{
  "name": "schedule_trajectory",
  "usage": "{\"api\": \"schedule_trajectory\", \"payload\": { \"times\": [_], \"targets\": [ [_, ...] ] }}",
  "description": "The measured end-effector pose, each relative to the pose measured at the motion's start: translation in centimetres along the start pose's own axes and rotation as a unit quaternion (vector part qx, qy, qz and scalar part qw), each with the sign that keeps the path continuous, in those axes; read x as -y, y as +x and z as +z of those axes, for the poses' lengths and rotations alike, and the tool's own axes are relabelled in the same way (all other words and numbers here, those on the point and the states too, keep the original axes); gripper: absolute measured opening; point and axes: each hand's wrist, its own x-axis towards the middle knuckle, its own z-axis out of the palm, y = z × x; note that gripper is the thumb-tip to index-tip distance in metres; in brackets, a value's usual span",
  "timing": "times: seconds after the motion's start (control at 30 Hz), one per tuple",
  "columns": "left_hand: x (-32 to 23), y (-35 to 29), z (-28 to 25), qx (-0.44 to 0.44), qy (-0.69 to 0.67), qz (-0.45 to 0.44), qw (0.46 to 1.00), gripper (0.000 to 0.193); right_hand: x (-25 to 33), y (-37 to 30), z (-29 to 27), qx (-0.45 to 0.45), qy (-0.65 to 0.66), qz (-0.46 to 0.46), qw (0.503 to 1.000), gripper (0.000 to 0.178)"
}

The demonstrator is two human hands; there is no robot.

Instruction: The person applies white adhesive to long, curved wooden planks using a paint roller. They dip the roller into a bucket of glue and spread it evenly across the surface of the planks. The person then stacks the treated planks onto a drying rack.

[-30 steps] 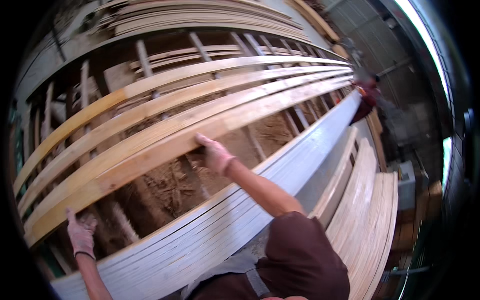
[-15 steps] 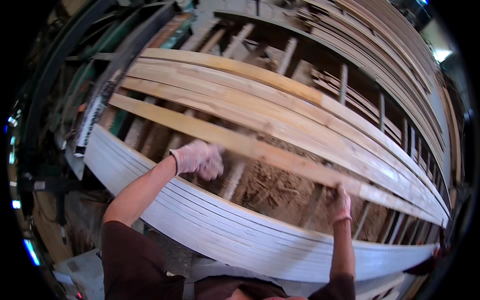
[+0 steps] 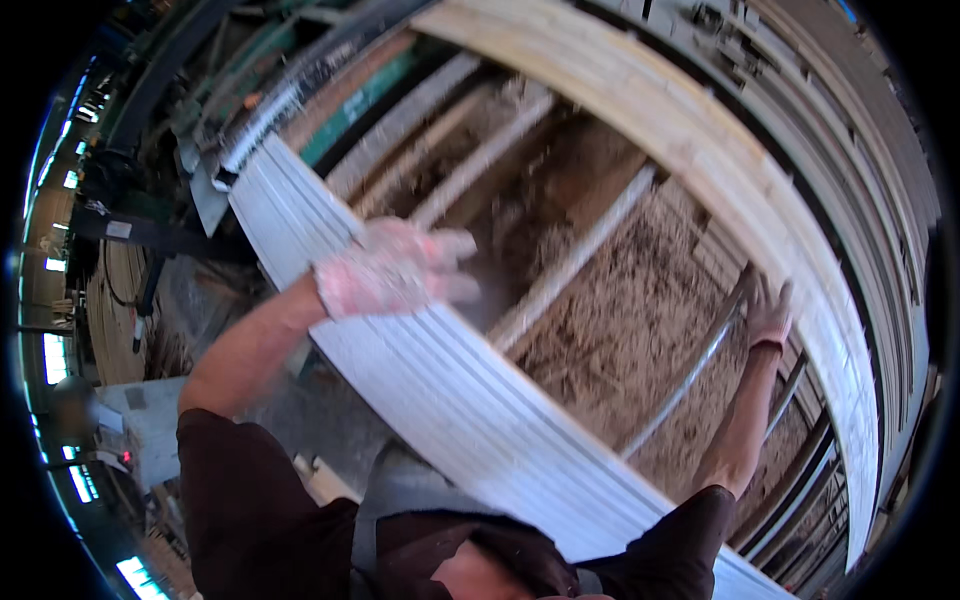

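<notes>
One long pale plank [image 3: 700, 130] curving across the top right, lying on the cross rails [image 3: 580, 255] above a bed of sawdust [image 3: 640, 330], well beyond the grey ribbed edge [image 3: 430, 380] of the frame. Right hand [image 3: 768, 312], gloved, laid flat against the plank's near edge with fingers spread, clasping nothing. Left hand [image 3: 395, 268], gloved and blurred, hanging loose-fingered over the ribbed edge, gripping nothing, clear of the plank. Best handled, by the look of it, with both palms on the board, push kept even and square to the rails, fingers out of the gaps between them.
</notes>
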Motion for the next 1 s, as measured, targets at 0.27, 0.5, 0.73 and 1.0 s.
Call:
{"api": "schedule_trajectory", "payload": {
  "times": [0.27, 0.5, 0.73, 1.0],
  "targets": [
    [-1.8, -3.3, 2.9, -0.025, -0.02, -0.203, 0.979, 0.086, -4.3, -20.1, 2.6, -0.044, -0.622, 0.176, 0.762, 0.048],
    [-3.8, -5.7, 5.4, 0.003, 0.003, -0.127, 0.992, 0.113, -12.1, -29.3, -1.4, 0.131, -0.734, 0.425, 0.514, 0.086],
    [-7.9, -5.4, 6.6, 0.02, 0.001, -0.108, 0.994, 0.125, -11.2, -27.8, -0.5, 0.075, -0.605, 0.506, 0.611, 0.068],
    [-7.4, -2.0, 9.2, 0.044, 0.068, -0.09, 0.993, 0.121, -9.8, -27.3, -3.2, 0.249, -0.733, 0.274, 0.571, 0.07]
  ]
}}
